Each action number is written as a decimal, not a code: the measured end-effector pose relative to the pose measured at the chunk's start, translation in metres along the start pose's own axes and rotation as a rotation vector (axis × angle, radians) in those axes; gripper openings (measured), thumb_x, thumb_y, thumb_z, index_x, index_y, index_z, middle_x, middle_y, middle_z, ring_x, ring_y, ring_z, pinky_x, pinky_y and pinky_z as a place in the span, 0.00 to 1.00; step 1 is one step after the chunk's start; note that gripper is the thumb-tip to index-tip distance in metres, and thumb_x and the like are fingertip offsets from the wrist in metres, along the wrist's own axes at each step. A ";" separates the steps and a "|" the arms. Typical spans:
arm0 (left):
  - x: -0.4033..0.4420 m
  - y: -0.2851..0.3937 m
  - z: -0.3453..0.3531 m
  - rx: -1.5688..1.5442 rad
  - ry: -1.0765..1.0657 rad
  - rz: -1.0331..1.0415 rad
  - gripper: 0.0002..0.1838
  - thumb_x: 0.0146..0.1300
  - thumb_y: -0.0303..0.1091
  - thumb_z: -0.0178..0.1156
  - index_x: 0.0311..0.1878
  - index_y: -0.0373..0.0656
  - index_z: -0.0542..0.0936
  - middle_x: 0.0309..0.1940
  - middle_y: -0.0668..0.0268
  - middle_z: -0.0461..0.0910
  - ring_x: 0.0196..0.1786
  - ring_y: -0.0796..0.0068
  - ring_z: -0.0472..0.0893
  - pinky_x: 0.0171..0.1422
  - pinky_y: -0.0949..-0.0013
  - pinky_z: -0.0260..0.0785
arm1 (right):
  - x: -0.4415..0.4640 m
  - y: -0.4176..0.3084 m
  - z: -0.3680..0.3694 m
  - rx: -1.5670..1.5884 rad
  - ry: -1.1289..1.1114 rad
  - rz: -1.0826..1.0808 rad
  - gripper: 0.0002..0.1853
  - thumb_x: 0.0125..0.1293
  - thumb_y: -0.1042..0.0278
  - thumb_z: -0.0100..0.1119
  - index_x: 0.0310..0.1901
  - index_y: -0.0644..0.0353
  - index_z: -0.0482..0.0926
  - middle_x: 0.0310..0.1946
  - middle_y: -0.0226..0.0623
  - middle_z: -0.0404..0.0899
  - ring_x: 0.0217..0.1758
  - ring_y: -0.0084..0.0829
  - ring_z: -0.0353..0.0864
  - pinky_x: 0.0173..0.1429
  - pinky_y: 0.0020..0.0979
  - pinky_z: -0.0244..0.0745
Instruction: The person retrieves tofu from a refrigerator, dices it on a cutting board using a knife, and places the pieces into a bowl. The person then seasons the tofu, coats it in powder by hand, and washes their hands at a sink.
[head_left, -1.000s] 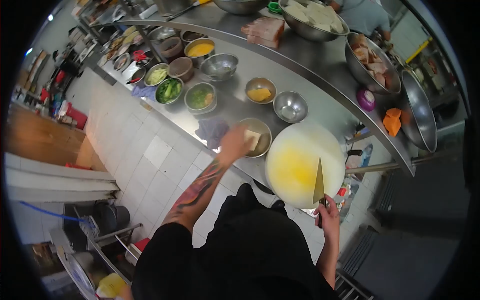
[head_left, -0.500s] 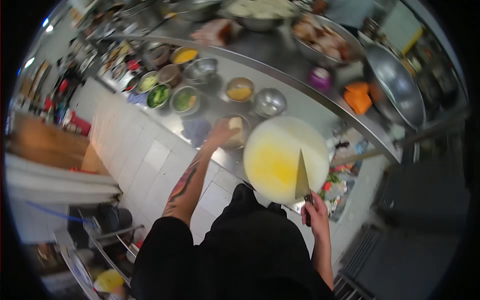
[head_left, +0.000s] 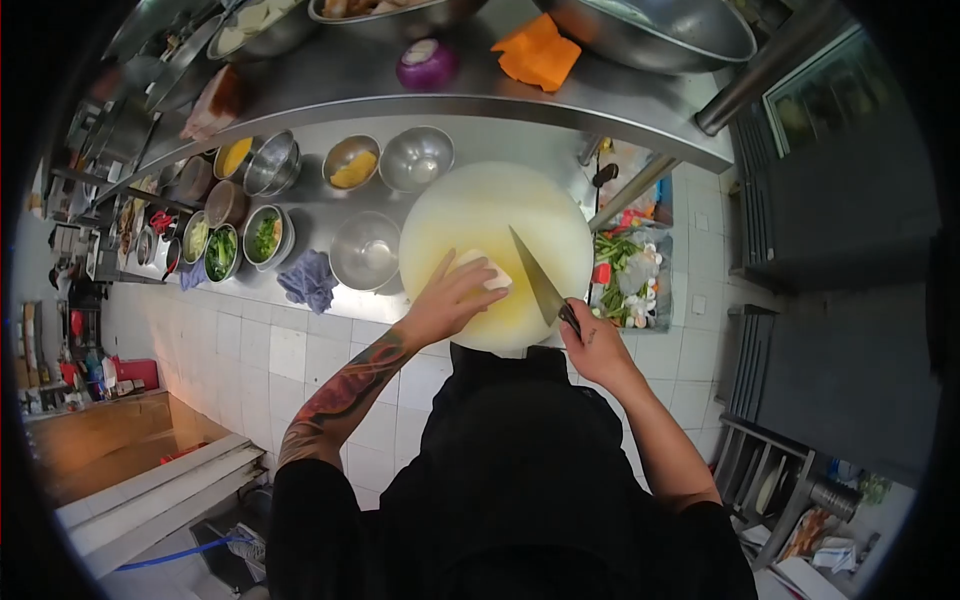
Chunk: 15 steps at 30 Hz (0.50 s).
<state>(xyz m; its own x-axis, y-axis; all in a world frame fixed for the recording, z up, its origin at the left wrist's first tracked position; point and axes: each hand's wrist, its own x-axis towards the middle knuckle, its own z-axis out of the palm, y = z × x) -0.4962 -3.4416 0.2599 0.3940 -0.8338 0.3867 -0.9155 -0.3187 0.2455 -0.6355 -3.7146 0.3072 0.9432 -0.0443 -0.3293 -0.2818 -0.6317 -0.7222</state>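
My left hand [head_left: 455,297] is closed on a pale, cream-coloured block [head_left: 488,272], its fingers spread over the top. The block is at the round white cutting board [head_left: 548,195], which has a yellow stain in its middle. In my right hand [head_left: 598,350] is a chef's knife [head_left: 540,278], gripped by its dark handle. Its blade slants over the board, tip pointing away from me, a little to the right of the block. A steel bowl [head_left: 365,250] stands just left of the board.
Two steel bowls, one with yellow pieces [head_left: 354,172], stand behind. Further left are bowls of chopped greens [head_left: 266,237] and a blue cloth [head_left: 308,280]. A steel shelf [head_left: 400,112] overhangs the counter, bearing a purple onion [head_left: 427,64] and orange pieces [head_left: 537,52]. A vegetable-filled bin [head_left: 632,275] sits right.
My left hand has come from the steel bowl to the cutting board, bringing the pale block. The knife, still in my right hand, now slants left over the board. My view has turned.
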 end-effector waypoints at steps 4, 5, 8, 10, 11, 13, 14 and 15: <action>-0.015 0.019 -0.002 -0.175 0.144 -0.233 0.31 0.59 0.32 0.72 0.67 0.52 0.78 0.65 0.60 0.77 0.72 0.52 0.72 0.78 0.40 0.58 | -0.011 -0.024 -0.007 -0.109 0.139 -0.099 0.16 0.72 0.64 0.59 0.57 0.61 0.76 0.32 0.54 0.85 0.36 0.57 0.85 0.43 0.52 0.79; -0.015 0.019 -0.001 -0.180 0.140 -0.235 0.31 0.59 0.32 0.72 0.67 0.52 0.78 0.65 0.60 0.77 0.72 0.52 0.72 0.78 0.40 0.58 | -0.015 -0.033 -0.011 -0.131 0.135 -0.119 0.15 0.72 0.64 0.59 0.56 0.62 0.76 0.32 0.53 0.85 0.35 0.57 0.85 0.42 0.51 0.79; -0.013 0.021 0.006 -0.218 0.159 -0.319 0.30 0.57 0.33 0.74 0.65 0.50 0.79 0.64 0.60 0.77 0.71 0.50 0.73 0.78 0.41 0.59 | -0.024 -0.066 -0.031 -0.187 0.082 -0.142 0.14 0.72 0.65 0.59 0.53 0.63 0.76 0.32 0.52 0.85 0.34 0.55 0.85 0.40 0.51 0.79; -0.011 0.020 0.010 -0.173 0.204 -0.301 0.27 0.56 0.32 0.74 0.60 0.48 0.81 0.61 0.60 0.78 0.68 0.49 0.74 0.76 0.44 0.64 | -0.022 -0.072 -0.038 -0.221 0.033 -0.150 0.13 0.72 0.65 0.59 0.52 0.64 0.75 0.32 0.51 0.85 0.33 0.54 0.85 0.39 0.51 0.79; -0.010 0.019 0.011 -0.178 0.203 -0.302 0.27 0.56 0.32 0.74 0.60 0.48 0.81 0.61 0.60 0.78 0.68 0.49 0.74 0.76 0.44 0.64 | -0.021 -0.072 -0.038 -0.252 0.036 -0.205 0.12 0.72 0.66 0.59 0.51 0.65 0.74 0.31 0.51 0.85 0.33 0.54 0.85 0.38 0.50 0.79; -0.008 0.015 0.012 -0.176 0.226 -0.269 0.23 0.55 0.31 0.74 0.55 0.47 0.82 0.58 0.60 0.79 0.64 0.49 0.76 0.71 0.47 0.68 | -0.018 -0.073 -0.039 -0.282 0.038 -0.257 0.12 0.72 0.66 0.58 0.49 0.65 0.74 0.31 0.51 0.85 0.32 0.53 0.85 0.37 0.50 0.79; -0.007 0.014 0.012 -0.181 0.223 -0.270 0.23 0.55 0.31 0.74 0.55 0.47 0.82 0.58 0.60 0.79 0.64 0.49 0.76 0.71 0.47 0.68 | -0.017 -0.074 -0.040 -0.310 0.013 -0.265 0.12 0.72 0.67 0.58 0.49 0.66 0.73 0.30 0.50 0.84 0.31 0.52 0.85 0.36 0.49 0.79; -0.005 0.012 0.011 -0.166 0.221 -0.250 0.23 0.53 0.29 0.75 0.54 0.46 0.82 0.57 0.61 0.79 0.62 0.51 0.77 0.68 0.51 0.70 | -0.016 -0.076 -0.040 -0.338 -0.012 -0.274 0.12 0.72 0.67 0.58 0.48 0.66 0.73 0.29 0.49 0.84 0.31 0.51 0.85 0.35 0.48 0.79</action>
<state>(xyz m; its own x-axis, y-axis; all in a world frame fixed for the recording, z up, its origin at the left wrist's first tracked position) -0.5103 -3.4460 0.2512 0.6281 -0.6163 0.4750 -0.7705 -0.4075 0.4901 -0.6227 -3.6968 0.3915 0.9724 0.1680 -0.1621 0.0537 -0.8368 -0.5449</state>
